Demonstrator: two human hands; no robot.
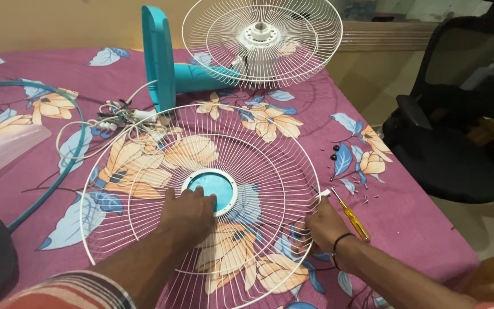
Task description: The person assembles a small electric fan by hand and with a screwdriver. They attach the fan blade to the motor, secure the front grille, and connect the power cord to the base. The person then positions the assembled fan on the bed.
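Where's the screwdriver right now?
In the head view, the yellow-handled screwdriver lies on the floral bedsheet just right of the right hand, beside the front fan grille's rim, near the loose screws.

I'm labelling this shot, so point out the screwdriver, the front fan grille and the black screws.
screwdriver (354, 219), head view, yellow handle.
front fan grille (144, 171), head view, white wire spokes.
black screws (334, 152), head view, middle screw.

I work on a bed covered by a magenta flowered sheet (413, 217). The white front fan guard (201, 200) lies flat on it. Beyond the guard lies the teal fan body (161, 57); to its right, a yellow screwdriver (353, 217) and loose screws (367, 197); to its left, a teal ring (75, 154).
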